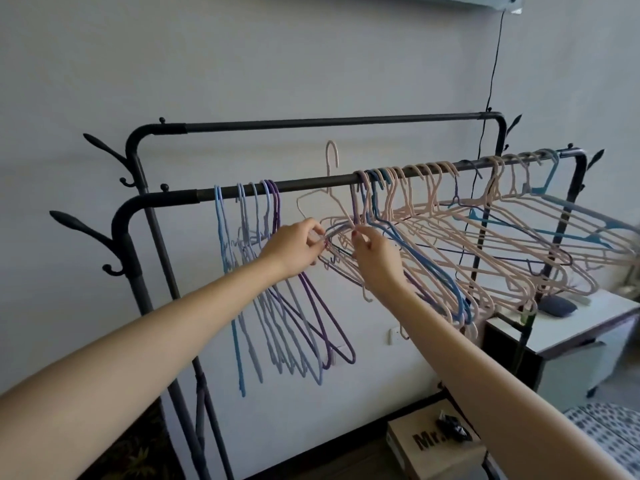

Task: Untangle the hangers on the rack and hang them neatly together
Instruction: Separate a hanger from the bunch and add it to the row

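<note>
Both hands are up at the black rack [311, 183]: the left hand [294, 249] pinches a loose pink hanger [330, 174] whose hook pokes above the front rail. The right hand [375, 252] pinches the tangled pink hangers [485, 237] beside it. Blue and purple hangers [273, 289] hang bunched to the left.

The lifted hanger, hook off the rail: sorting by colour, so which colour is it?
Pale pink hanger, clearest in the head view.

Black rack [311, 183] against a pale grey wall [277, 64]. Left on its front bar, blue, lilac and purple hangers [273, 299]; right of them, mostly pale pink hangers [485, 237], with a few blue and teal hangers [550, 178] among them. Below the rack, tan cardboard box [433, 448] with black lettering; beside it, white fabric [609, 434] dotted dark blue.
</note>
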